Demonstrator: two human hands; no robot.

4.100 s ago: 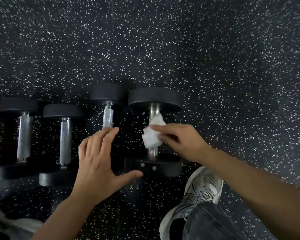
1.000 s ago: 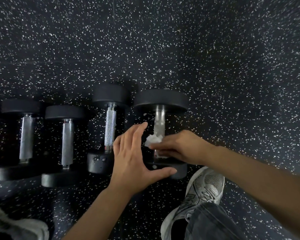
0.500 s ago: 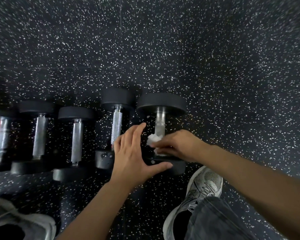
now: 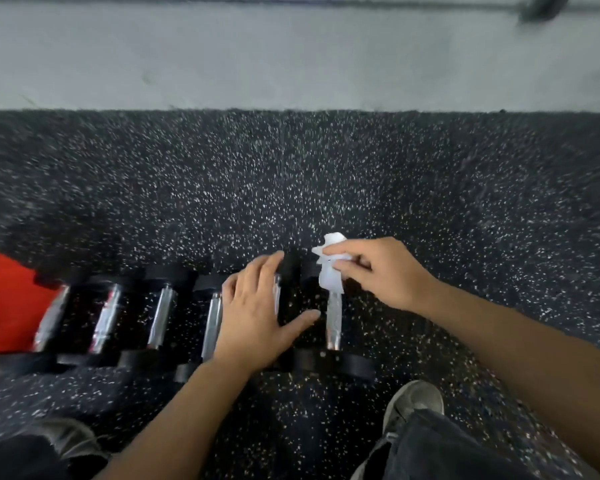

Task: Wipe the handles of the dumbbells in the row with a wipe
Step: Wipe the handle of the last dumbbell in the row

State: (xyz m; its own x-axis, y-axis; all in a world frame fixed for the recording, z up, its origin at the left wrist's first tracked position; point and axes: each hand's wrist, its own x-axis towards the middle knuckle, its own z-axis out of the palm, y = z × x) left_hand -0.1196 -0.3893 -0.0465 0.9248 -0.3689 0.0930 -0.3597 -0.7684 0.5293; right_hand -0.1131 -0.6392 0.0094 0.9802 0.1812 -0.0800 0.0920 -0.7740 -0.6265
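Note:
A row of several black dumbbells with silver handles lies on the speckled floor. The rightmost dumbbell (image 4: 334,323) has its handle bare below a crumpled white wipe (image 4: 330,271). My right hand (image 4: 378,271) pinches that wipe at the far end of this handle. My left hand (image 4: 257,310) lies flat with fingers spread over the neighbouring dumbbell (image 4: 277,296), hiding most of its handle. Further left lie more dumbbells (image 4: 158,317), blurred.
A red object (image 4: 4,299) sits at the left edge beside the row. A pale grey strip of floor (image 4: 291,57) runs along the far side of the black speckled mat (image 4: 465,202). My shoes (image 4: 413,403) and dark trousers are at the bottom.
The view has tilted up, showing the grey strip and more dumbbells on the left. My right hand has slid the wipe from the near end of the handle to the far end.

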